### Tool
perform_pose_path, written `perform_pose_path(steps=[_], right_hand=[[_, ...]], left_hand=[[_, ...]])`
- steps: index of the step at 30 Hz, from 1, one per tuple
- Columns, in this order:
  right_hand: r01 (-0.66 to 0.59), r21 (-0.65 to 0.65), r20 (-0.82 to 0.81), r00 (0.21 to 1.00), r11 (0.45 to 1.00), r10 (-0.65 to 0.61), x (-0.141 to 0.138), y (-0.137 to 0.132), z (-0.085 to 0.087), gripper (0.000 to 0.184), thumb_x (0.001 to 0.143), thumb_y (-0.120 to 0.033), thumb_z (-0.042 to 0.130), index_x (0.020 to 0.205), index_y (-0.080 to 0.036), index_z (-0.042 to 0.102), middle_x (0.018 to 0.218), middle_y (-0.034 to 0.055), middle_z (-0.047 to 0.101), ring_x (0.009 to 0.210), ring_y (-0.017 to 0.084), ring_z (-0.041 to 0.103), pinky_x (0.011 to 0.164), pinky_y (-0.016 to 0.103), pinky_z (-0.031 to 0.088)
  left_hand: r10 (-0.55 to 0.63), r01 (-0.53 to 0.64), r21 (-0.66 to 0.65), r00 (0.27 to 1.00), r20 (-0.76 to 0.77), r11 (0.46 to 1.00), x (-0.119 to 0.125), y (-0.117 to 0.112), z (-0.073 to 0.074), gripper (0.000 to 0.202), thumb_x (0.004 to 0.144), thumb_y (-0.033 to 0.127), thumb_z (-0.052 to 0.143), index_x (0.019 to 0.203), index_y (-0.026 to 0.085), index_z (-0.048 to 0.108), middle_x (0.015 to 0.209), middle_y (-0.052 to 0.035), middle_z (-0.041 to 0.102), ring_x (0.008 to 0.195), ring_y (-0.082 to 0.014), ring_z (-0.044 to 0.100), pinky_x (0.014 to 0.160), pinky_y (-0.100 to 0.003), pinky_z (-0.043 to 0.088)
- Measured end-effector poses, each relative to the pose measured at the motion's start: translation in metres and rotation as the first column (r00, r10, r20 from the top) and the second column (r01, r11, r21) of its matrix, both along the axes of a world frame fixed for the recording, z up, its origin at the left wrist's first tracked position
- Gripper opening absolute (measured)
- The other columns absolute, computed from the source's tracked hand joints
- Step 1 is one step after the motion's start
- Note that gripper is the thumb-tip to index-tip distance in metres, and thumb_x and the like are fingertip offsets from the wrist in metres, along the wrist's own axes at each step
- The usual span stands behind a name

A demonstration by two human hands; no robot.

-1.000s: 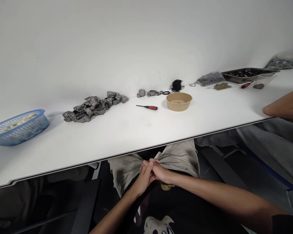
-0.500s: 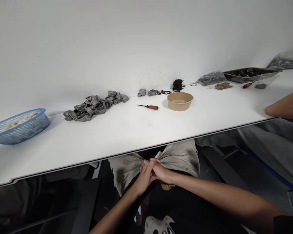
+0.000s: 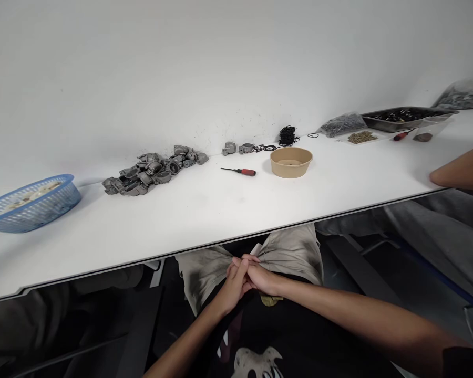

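My left hand and my right hand are clasped together in my lap, below the front edge of the white table. Their fingers are interlaced and closed, and nothing shows between them. On the table beyond lie a red-handled screwdriver, a tan round bowl, a heap of grey metal castings and a bunch of black rubber rings. Neither hand touches anything on the table.
A blue plastic basket stands at the far left. At the far right are a dark tray, plastic bags of parts and a second screwdriver. Another person's arm rests on the table's right edge.
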State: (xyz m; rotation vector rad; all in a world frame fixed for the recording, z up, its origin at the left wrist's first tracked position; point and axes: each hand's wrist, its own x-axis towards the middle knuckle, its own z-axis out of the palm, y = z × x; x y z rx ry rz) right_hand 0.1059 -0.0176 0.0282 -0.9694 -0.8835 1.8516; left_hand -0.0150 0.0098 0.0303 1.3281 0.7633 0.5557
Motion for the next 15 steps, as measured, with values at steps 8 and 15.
perform_pose_path(steps=[8, 15], right_hand=[[0.017, 0.0, -0.01, 1.0, 1.0, -0.017, 0.0, 0.0, -0.002, 0.057, 0.091, -0.072, 0.055, 0.093, -0.015, 0.064, 0.08, 0.0082, 0.065, 0.07, 0.022, 0.061, 0.07, 0.039, 0.052], [0.001, 0.012, -0.012, 1.0, 1.0, -0.001, -0.002, 0.005, -0.013, 0.059, 0.088, -0.075, 0.056, 0.093, -0.016, 0.061, 0.079, 0.0055, 0.063, 0.07, 0.02, 0.063, 0.068, 0.037, 0.055]], left_hand=[[0.028, -0.028, 0.017, 0.999, -0.026, 0.999, 0.001, 0.0, 0.002, 0.063, 0.093, 0.072, 0.046, 0.113, 0.017, 0.069, 0.118, -0.0108, 0.066, 0.122, -0.0273, 0.058, 0.114, -0.043, 0.047], [0.043, -0.043, -0.001, 0.999, -0.031, 0.999, 0.001, -0.004, 0.008, 0.06, 0.094, 0.071, 0.045, 0.11, 0.018, 0.069, 0.113, -0.0111, 0.066, 0.117, -0.0283, 0.06, 0.103, -0.041, 0.055]])
